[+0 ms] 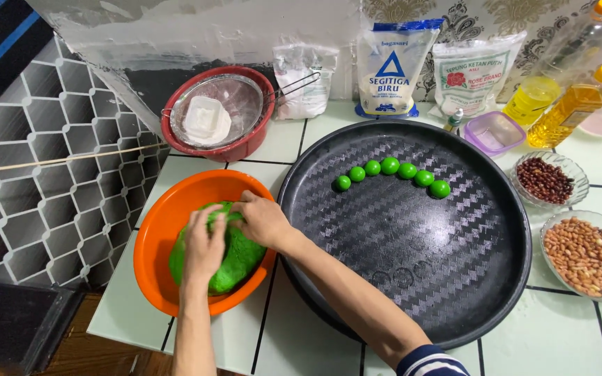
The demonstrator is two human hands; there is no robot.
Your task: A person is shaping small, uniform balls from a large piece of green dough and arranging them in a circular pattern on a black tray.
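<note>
Both hands, left hand (203, 249) and right hand (263, 219), curled onto the soft green dough mound (235, 261) in the round orange plastic bowl (158, 237), seemingly pinching off a portion; next calls for rolling it small

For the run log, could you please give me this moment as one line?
left hand: on green dough | right hand: on green dough | dough in orange bowl | green balls: curved row on black tray

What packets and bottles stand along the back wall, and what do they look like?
Small bag: left of the row, clear plastic, white powder inside.
Middle bag: upright, white with blue top and blue triangle.
Right bag: white, green lettering, red flower mark.
Two oil bottles: far right, clear plastic, yellow caps, golden liquid.
</note>
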